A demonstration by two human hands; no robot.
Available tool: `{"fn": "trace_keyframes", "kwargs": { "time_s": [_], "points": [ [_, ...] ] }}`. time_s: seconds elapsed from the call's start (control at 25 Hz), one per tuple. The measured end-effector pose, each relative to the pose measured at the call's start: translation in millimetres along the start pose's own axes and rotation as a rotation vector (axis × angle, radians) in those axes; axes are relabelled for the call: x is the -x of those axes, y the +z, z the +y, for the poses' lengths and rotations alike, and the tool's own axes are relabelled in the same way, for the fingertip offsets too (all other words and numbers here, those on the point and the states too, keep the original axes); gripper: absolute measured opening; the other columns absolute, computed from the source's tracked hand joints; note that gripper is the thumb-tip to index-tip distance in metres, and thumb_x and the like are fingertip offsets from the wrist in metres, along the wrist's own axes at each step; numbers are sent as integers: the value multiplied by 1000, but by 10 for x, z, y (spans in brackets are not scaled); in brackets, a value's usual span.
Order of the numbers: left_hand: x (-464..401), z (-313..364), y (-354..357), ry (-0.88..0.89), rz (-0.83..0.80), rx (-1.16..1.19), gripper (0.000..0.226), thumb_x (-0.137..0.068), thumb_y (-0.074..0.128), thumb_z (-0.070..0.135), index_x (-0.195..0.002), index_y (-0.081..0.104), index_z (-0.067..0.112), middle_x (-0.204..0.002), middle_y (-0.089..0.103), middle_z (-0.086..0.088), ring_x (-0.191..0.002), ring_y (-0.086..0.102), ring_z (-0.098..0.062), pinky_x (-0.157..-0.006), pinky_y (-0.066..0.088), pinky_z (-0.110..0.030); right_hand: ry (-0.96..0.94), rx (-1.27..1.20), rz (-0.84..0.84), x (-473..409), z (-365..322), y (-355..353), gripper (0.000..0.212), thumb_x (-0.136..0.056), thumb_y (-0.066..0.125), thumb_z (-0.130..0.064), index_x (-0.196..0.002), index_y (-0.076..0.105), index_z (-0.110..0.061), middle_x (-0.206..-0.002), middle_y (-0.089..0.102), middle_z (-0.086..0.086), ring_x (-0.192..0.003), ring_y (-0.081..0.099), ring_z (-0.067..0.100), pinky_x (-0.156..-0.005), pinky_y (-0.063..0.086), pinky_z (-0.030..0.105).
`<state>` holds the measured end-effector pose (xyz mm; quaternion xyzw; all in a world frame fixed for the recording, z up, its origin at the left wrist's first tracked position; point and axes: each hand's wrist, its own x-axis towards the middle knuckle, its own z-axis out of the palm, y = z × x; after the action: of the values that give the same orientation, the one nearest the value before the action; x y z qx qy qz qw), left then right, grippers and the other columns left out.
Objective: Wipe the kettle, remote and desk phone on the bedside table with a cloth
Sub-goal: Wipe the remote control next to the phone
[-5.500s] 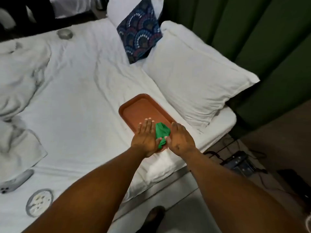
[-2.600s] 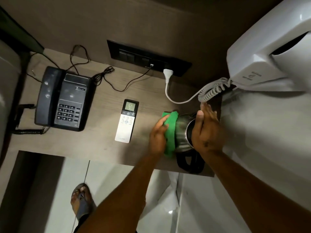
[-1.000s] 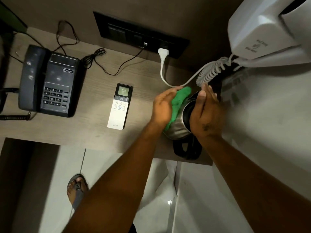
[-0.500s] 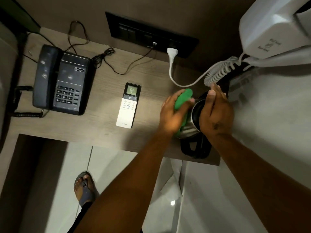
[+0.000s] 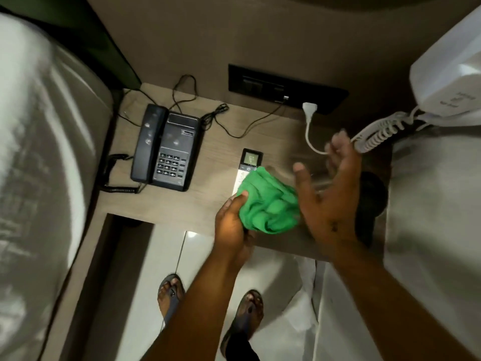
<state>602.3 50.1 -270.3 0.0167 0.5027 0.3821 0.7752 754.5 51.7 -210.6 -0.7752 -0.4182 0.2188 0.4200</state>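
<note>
My left hand [image 5: 231,222] grips a bunched green cloth [image 5: 268,204] over the front of the wooden bedside table [image 5: 213,142]. The cloth covers the lower half of the white remote [image 5: 250,159], whose small screen still shows. My right hand [image 5: 329,196] is blurred, with its fingers spread, and hovers in front of the kettle [image 5: 372,191]. Only the kettle's dark part and a blur of steel show past that hand. The black desk phone [image 5: 166,149] lies at the table's left, apart from both hands.
A white wall-mounted dryer [image 5: 447,82] with a coiled cord [image 5: 377,134] hangs at the upper right. A white plug [image 5: 309,108] sits in the black switch panel [image 5: 286,87]. Thin black wires trail behind the phone. A bed [image 5: 39,165] fills the left. My sandalled feet [image 5: 170,295] stand on the white floor.
My right hand has let go of the kettle and opened. My left hand has drawn the cloth off the kettle, leftward and over the remote. The view has shifted, showing the bed.
</note>
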Motion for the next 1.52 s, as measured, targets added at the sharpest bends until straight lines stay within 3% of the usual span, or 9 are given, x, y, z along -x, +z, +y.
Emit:
{"fn": "trace_keyframes", "kwargs": {
  "time_s": [0.12,0.2,0.4,0.52,0.6,0.72,0.84,1.24,1.52],
  "points": [
    [-35,225,-131,-62,-11,50,42,-97,54,16,-132,57,-5,-130,63,-29,-123,60,-43,-110,45,-54,832,-624,-239,414,-121,524,90,-62,76,-62,-135,48,-17,-133,59,10,-121,56,24,-103,46,43],
    [-116,235,-172,-2,3,-113,27,-97,56,11,-119,65,-2,-114,70,-25,-103,68,-37,-92,57,-46,1010,-933,-452,464,-23,661,59,-72,75,-46,-119,64,-12,-116,70,14,-109,65,29,-95,51,47],
    [-485,201,-279,229,87,-563,21,-95,64,9,-114,67,2,-101,73,-16,-91,70,-27,-72,59,-24,748,-411,-281,-33,177,802,18,-77,74,-4,-92,72,-13,-98,74,15,-82,72,26,-76,60,40],
    [-621,97,-432,470,226,-1123,41,-86,76,27,-120,64,8,-115,64,-13,-108,61,-26,-95,51,-31,291,93,-194,-449,175,828,16,-80,65,-3,-86,69,-17,-80,70,11,-63,63,12,-57,52,24],
    [-643,-2,-526,494,202,-1316,62,-77,81,33,-129,57,9,-125,57,-12,-119,51,-25,-104,44,-34,26,301,-237,-643,139,895,15,-78,59,-7,-79,67,-19,-71,66,8,-61,61,18,-56,50,29],
    [-709,-130,-558,508,176,-1348,71,-75,83,31,-133,50,10,-129,53,-10,-122,48,-25,-104,43,-35,-112,620,-496,-734,221,1156,34,-82,60,-11,-112,66,-23,-106,67,11,-96,63,32,-81,53,40],
    [-765,-223,-567,556,200,-1378,68,-76,82,28,-133,50,9,-129,53,-11,-121,48,-27,-105,46,-40,29,716,-560,-645,393,1387,40,-94,55,-27,-132,50,-21,-130,48,11,-116,50,32,-97,43,40],
    [-843,-359,-687,566,263,-1165,55,-70,86,29,-116,58,17,-118,55,-3,-111,52,-23,-97,52,-44,-309,804,-511,-52,508,1244,35,-87,66,-25,-121,60,-23,-123,54,9,-115,49,32,-83,51,43],
    [-836,-348,-598,562,337,-1134,57,-66,89,23,-113,57,14,-116,55,-4,-113,51,-22,-97,50,-34,-167,804,-432,-766,487,1459,26,-87,60,-18,-112,64,-20,-112,59,12,-100,57,33,-80,50,40]
  ]
}}
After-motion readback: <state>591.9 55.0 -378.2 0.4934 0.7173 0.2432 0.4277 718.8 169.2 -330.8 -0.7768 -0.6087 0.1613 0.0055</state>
